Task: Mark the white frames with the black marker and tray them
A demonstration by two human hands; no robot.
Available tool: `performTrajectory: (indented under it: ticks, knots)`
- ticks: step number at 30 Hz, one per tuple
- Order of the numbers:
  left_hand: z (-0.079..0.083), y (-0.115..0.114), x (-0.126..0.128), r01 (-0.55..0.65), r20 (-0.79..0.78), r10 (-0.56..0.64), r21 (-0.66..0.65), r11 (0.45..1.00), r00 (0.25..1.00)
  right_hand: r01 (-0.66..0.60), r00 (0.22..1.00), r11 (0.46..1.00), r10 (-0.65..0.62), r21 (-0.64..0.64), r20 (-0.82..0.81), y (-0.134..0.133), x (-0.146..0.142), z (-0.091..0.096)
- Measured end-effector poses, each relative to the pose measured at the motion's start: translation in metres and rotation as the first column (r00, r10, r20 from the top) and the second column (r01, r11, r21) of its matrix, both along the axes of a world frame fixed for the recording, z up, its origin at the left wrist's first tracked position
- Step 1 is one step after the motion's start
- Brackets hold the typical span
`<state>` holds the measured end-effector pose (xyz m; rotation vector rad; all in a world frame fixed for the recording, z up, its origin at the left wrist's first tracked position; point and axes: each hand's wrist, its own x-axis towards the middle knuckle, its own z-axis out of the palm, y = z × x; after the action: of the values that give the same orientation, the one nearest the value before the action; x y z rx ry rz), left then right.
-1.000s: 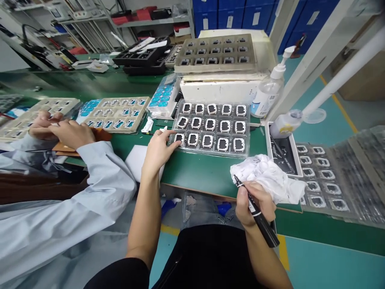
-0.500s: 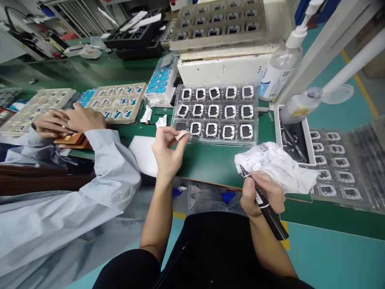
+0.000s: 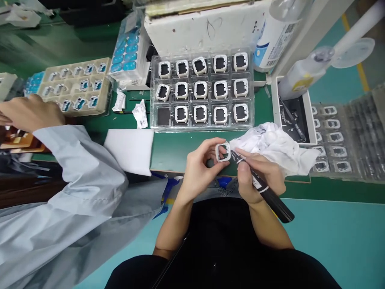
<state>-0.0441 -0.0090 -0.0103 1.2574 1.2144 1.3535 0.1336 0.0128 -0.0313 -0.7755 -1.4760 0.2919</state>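
My left hand pinches a small white square frame part in front of me, above the table's near edge. My right hand grips a black marker pen whose tip touches the frame's right side, and also bunches a crumpled white cloth. Just beyond lies a clear plastic tray with rows of the same white frames; its front-left pocket holds no frame.
A co-worker's grey sleeve and hand fill the left. A beige tray of parts, a white foam pad, a white box, bottles and more clear trays lie around on the green table.
My left hand lifted a frame out of the tray's front-left pocket and carried it right to meet the pen tip. The view has tilted down and closer.
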Motion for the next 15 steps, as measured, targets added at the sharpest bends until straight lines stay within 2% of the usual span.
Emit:
performTrajectory:
  ticks: [3, 7, 15]
  knots:
    - [-0.003, -0.005, 0.005, -0.055, -0.099, 0.064, 0.094, 0.994, 0.993, -0.035, 0.999, 0.998, 0.037, -0.057, 0.033, 0.001, -0.001, 0.004]
    - [-0.003, -0.006, 0.007, -0.06, -0.168, 0.088, 0.166, 0.984, 0.982, -0.101, 0.995, 0.99, 0.103, -0.102, 0.011, 0.004, -0.002, 0.011]
    - [-0.003, -0.005, 0.012, -0.107, -0.119, 0.127, 0.169, 0.98, 0.985, -0.114, 0.993, 0.989, 0.114, -0.097, 0.001, 0.009, -0.006, 0.021]
